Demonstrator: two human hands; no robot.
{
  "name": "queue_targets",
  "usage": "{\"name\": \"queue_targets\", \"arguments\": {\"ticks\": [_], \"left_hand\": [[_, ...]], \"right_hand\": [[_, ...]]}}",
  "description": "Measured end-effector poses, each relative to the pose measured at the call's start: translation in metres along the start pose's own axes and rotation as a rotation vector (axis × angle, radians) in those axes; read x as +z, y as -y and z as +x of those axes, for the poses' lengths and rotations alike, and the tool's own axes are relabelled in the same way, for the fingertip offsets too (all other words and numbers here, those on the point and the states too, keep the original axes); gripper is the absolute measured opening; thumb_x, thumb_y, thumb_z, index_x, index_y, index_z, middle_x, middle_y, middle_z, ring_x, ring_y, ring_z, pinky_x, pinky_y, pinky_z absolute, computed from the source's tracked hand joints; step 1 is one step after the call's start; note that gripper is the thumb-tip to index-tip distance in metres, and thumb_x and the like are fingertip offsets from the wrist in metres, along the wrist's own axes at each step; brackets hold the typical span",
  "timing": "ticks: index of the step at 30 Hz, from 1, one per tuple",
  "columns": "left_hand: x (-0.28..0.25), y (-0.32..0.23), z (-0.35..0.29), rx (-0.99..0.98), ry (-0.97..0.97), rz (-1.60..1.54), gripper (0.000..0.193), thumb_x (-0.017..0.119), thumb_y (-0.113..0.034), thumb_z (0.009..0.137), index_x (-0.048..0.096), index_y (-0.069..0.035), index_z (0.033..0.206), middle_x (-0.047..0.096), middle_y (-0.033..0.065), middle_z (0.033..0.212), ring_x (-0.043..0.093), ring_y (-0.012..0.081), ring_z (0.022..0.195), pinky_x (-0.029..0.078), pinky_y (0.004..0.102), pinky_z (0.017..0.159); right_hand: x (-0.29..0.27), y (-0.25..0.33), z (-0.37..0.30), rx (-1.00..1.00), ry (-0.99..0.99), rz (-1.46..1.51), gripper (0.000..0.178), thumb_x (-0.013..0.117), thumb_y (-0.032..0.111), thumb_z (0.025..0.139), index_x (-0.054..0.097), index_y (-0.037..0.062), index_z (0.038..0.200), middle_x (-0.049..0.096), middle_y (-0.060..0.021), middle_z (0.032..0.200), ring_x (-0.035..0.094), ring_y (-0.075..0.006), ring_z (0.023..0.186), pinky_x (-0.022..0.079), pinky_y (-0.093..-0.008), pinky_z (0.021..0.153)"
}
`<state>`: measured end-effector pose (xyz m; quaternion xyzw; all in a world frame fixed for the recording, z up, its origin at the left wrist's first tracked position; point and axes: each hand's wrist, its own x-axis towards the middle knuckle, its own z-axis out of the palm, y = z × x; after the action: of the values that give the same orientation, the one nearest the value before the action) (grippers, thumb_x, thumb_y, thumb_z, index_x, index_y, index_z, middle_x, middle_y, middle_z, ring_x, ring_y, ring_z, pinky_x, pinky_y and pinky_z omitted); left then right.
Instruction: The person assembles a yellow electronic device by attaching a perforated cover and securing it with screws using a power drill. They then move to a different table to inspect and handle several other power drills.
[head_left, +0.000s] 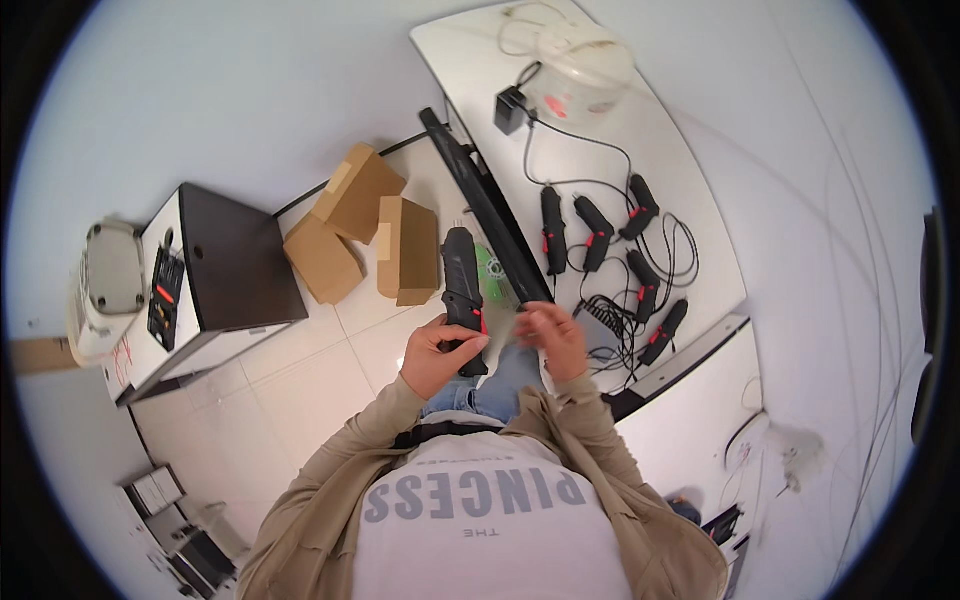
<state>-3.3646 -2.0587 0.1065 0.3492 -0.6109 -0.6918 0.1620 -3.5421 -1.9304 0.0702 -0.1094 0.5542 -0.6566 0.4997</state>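
My left hand [440, 357] is closed around the lower part of a black electric screwdriver [462, 270] with a red button. The tool stands out away from me, its metal tip at the far end. Beside it on the right is my right hand [553, 338], its fingers bent and smeared by motion; whether anything is in them I cannot tell. Several more black electric screwdrivers [596, 232] with red parts lie on the white table [690, 200] to the right, next to a tangle of black cables [607, 318].
A black power adapter [510, 110] and a white tub [585, 75] stand at the table's far end. Opened cardboard boxes [408, 250] lie on the tiled floor [300, 365]. At left, a dark cabinet [245, 260] bears a black tool case [165, 298].
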Motion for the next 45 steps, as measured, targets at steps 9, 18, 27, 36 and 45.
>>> {"name": "queue_targets", "arguments": {"ticks": [9, 18, 27, 36, 45], "left_hand": [[-0.007, -0.007, -0.054, 0.054, -0.292, -0.154, 0.013, 0.071, -0.009, 0.086, 0.074, -0.001, 0.096, 0.059, 0.0093, 0.105, 0.062, 0.0158, 0.089, 0.051, 0.0272, 0.074], [0.013, 0.023, -0.140, 0.068, -0.672, 0.156, 0.019, 0.070, -0.018, 0.085, 0.075, -0.010, 0.102, 0.062, 0.0180, 0.106, 0.064, 0.0277, 0.087, 0.052, 0.0348, 0.077], [-0.014, 0.050, -0.228, 0.255, -0.853, -0.527, 0.023, 0.063, -0.008, 0.093, 0.069, 0.002, 0.113, 0.069, 0.0119, 0.111, 0.063, 0.0139, 0.084, 0.051, 0.0257, 0.071], [-0.112, 0.088, -0.400, 0.207, -1.427, -0.780, 0.048, 0.055, -0.041, 0.096, 0.061, -0.002, 0.125, 0.066, 0.0059, 0.120, 0.024, 0.0022, 0.050, 0.022, 0.0209, 0.046], [-0.176, 0.114, -0.537, 0.389, -1.713, -0.913, 0.030, 0.073, -0.026, 0.086, 0.065, -0.008, 0.109, 0.063, -0.0040, 0.082, 0.039, -0.0009, 0.056, 0.026, 0.0184, 0.047]], "right_hand": [[0.078, -0.010, -0.001, 0.309, 0.724, 0.198, 0.079, 0.056, 0.003, 0.091, 0.010, 0.0107, 0.155, 0.040, -0.0153, 0.145, 0.052, -0.0242, 0.121, 0.049, -0.0366, 0.094], [0.102, -0.070, -0.025, -0.062, 1.023, -0.448, 0.097, 0.071, 0.000, 0.075, 0.015, 0.0085, 0.153, 0.048, -0.0153, 0.133, 0.057, -0.0252, 0.114, 0.051, -0.0366, 0.090], [0.170, -0.083, -0.051, 1.048, 1.115, 0.110, 0.068, 0.057, 0.011, 0.088, 0.027, 0.0116, 0.149, 0.053, -0.0096, 0.085, 0.048, -0.0140, 0.053, 0.040, -0.0282, 0.050], [0.317, -0.175, -0.148, 1.592, 1.483, 0.116, 0.084, 0.054, 0.035, 0.086, 0.012, 0.0121, 0.155, 0.050, -0.0066, 0.073, 0.042, -0.0114, 0.044, 0.038, -0.0273, 0.050], [0.430, -0.253, -0.269, 1.794, 1.654, -0.393, 0.077, 0.048, 0.035, 0.088, 0.018, 0.0046, 0.153, 0.053, -0.0113, 0.078, 0.046, -0.0167, 0.049, 0.041, -0.0329, 0.052]]}}
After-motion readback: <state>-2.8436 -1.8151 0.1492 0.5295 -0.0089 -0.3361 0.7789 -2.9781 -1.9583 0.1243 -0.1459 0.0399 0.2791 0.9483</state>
